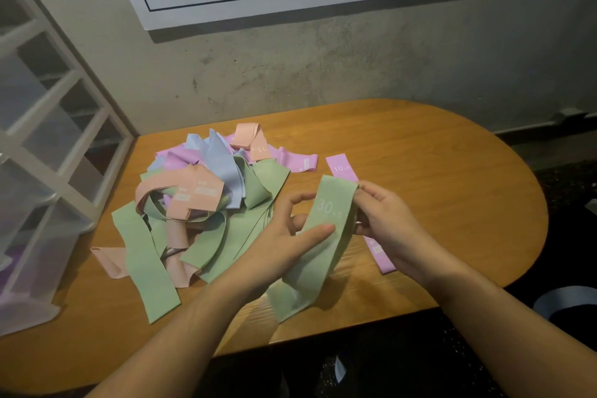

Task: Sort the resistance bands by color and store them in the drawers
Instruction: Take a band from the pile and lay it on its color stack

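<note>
I see the worktop (420, 145) with drawers (48, 126) at its left edge and a mixed band pile (206, 197) beside them. Above its near edge, both hands pinch a green band (323, 236): left hand (284, 236) mid-strip, right hand (384, 220) at the top.

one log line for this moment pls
step: sorting | left hand: holds green band | right hand: pinches its top edge | pile: mixed, on table | drawers: left of table
</note>
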The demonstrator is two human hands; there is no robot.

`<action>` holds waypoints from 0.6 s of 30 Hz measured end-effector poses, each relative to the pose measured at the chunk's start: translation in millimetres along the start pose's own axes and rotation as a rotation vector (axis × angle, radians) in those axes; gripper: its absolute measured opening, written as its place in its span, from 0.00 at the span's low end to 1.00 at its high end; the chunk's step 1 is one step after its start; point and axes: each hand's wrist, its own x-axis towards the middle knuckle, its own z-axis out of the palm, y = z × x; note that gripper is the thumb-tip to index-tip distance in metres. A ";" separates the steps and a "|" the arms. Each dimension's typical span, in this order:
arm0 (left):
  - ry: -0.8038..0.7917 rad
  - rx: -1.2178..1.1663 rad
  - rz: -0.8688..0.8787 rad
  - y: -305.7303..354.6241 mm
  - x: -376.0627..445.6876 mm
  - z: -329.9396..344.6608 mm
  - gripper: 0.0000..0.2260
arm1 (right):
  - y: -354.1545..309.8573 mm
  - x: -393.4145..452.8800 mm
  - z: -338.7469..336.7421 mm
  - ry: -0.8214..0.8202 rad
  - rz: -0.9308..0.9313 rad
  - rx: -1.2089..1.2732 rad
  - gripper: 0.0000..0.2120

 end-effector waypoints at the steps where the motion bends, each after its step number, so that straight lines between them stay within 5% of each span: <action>1: 0.007 -0.030 -0.031 3.5 0.2 1.2 0.21 | -2.6 -0.4 0.0 -0.001 -0.005 0.019 0.08; 9: 0.011 0.051 -0.061 13.4 4.6 5.0 0.10 | -14.2 -1.4 2.3 0.003 -0.034 0.028 0.07; 18: -0.015 0.138 0.140 13.0 18.0 8.7 0.14 | -20.9 11.3 2.2 -0.033 0.001 0.184 0.10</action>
